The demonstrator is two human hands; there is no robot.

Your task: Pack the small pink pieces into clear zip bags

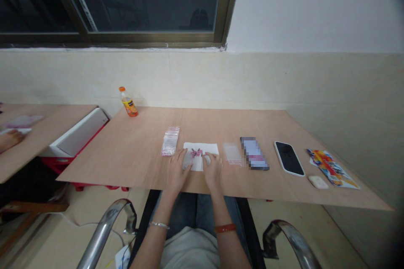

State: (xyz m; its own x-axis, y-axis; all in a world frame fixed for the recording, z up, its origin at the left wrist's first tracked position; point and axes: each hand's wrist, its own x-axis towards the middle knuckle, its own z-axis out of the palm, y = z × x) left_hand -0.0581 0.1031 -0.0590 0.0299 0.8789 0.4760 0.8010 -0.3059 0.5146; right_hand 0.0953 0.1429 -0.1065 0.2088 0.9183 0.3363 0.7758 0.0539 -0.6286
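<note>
White paper (198, 164), long axis crosswise — left hand (177, 167), right hand (212, 168) overlapping; finger grip unclear

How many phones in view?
2: a blurred-screen phone to the right of the right hand, and a dark-screened phone farther right, between the first and the colorful packet.

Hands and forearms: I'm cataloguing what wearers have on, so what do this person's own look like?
Left hand: no glove or sleeve in view; a thin, silvery bracelet worn up from the wrist. Right hand: likewise bare, with a wider reddish-brown band.
</note>
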